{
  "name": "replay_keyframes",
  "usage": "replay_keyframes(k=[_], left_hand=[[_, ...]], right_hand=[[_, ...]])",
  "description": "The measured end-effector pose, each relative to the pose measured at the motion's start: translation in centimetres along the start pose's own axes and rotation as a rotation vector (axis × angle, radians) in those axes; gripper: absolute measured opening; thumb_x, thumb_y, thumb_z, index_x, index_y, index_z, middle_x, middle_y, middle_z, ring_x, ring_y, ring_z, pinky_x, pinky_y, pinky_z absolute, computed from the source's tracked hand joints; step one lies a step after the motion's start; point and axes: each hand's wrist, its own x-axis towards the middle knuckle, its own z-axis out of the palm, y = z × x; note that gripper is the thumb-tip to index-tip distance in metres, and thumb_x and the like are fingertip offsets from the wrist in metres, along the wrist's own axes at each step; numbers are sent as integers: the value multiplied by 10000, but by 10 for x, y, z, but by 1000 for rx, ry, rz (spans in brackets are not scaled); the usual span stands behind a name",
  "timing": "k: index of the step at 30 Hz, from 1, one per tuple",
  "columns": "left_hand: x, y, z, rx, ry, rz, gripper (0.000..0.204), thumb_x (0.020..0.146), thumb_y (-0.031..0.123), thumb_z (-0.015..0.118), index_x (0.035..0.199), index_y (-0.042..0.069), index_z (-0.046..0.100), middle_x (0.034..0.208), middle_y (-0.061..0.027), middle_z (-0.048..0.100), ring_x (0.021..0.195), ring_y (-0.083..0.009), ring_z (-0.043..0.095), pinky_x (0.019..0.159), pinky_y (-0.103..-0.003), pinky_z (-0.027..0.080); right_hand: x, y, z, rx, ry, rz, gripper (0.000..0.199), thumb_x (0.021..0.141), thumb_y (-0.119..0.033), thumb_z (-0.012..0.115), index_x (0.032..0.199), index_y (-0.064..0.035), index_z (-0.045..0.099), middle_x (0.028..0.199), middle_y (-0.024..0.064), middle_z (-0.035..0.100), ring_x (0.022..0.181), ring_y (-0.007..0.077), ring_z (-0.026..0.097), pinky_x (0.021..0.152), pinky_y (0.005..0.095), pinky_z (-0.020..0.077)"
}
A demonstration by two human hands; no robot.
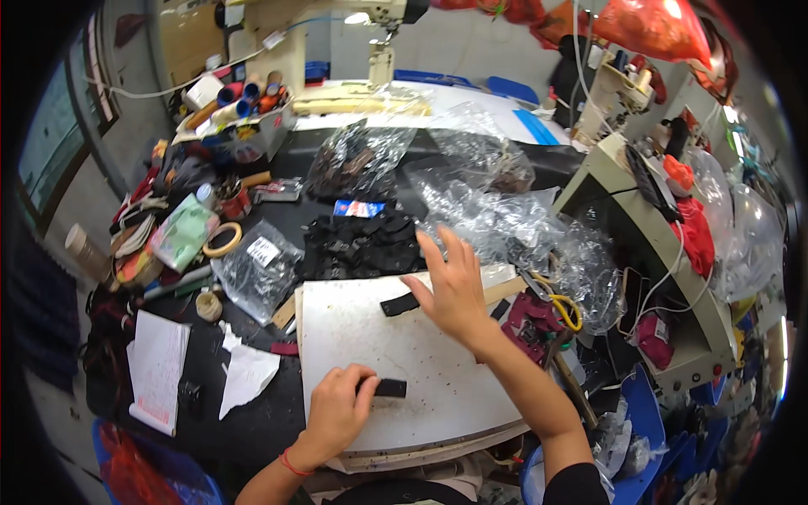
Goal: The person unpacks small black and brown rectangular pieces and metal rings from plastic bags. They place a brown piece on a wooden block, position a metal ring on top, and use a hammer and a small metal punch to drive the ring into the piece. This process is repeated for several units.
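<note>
Pinching black strip [391, 388] over speckled white board [341, 328], left hand [338, 406]; spread, seemingly empty right hand [454, 290]; cluttered workroom [497, 50] around.

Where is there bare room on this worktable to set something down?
On the white board, specks aside: between the upper black strip and lower black strip, and from the latter rightward toward the right forearm. Crowded: beyond the far edge, black material and clear plastic bags; rightward, maroon material.

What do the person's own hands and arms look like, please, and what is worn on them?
The left hand and right hand are gloveless. A thin red cord bracelet circles the left wrist. A black sleeve shows on the right arm, leaving its forearm bare.
</note>
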Motion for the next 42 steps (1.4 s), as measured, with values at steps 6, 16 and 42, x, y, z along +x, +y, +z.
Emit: replay_keyframes(k=[6,16,42], left_hand=[[17,5,-5,117,10,216,177,812,112,665,963,27,631,1031,-148,603,1001,-312,541,841,-370,447],[155,4,-113,-829,-43,-407,789,896,553,501,1415,8,261,1371,-199,355,1192,-349,457,849,-458,506],[213,-104,-71,94,607,147,639,912,48,492,1464,82,173,1343,-283,343,1217,-420,406,1006,-448,343]], right_hand=[[48,93,-24,-355,-416,300,217,765,-53,556,966,-89,630,977,116,625,1008,322,561,986,657,254],[9,5,-132,-4,-109,-629,43,760,-60,629,744,-98,619,1026,20,661,1088,219,583,1073,517,288],[92,-34,139,-37,-991,231,676,717,-416,730,1310,-231,463,1390,154,320,1257,454,343,899,697,351]])
